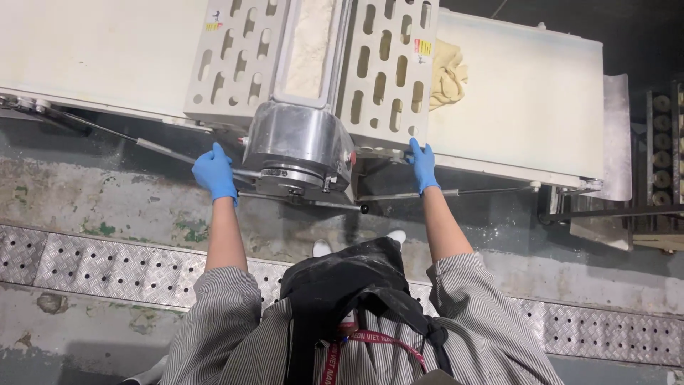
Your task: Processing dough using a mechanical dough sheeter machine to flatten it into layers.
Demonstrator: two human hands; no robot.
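Note:
I stand at a dough sheeter [299, 142] with a white belt on either side of its rollers. My left hand [214, 173], in a blue glove, grips a thin metal lever rod [153, 148] at the machine's left front. In the same kind of glove, my right hand [422, 164] rests on the front edge of the slotted white guard [385, 71]. A folded sheet of pale dough [446, 73] lies on the right belt [527, 100], coming out from under the guard. Flour fills the trough [310, 43] between the two guards.
The left belt [92, 50] is bare. A rack with round dough pieces [662, 150] stands at the far right. Below me runs a perforated metal floor strip [107, 267] across stained concrete. I wear a black apron over a striped shirt.

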